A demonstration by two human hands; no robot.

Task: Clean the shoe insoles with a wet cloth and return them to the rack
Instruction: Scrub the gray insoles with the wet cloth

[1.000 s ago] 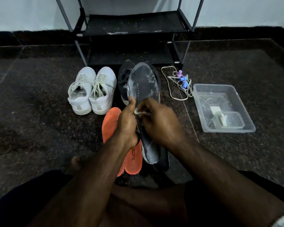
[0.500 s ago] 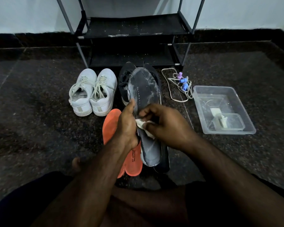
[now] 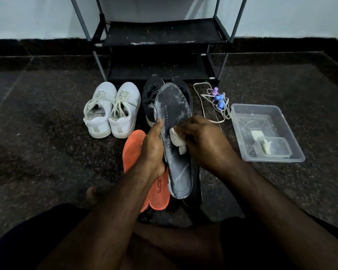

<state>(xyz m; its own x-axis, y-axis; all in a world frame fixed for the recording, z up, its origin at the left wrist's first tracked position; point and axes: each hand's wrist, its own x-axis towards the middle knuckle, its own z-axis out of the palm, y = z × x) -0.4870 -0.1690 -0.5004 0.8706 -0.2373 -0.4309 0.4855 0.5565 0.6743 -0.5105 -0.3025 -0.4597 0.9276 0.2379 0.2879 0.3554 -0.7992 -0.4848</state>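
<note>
The right hand (image 3: 205, 142) now presses the white cloth (image 3: 176, 140) lower on the grey insole (image 3: 174, 121) (mid-frame), more cloth showing.

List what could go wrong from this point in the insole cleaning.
1. The left hand holds the dark insole only at its edge; pressure from the cloth in the right hand could loosen that grip.
2. White residue covers the insole; wiping may just smear it.
3. The water tray sits near the right forearm and might get knocked.
</note>
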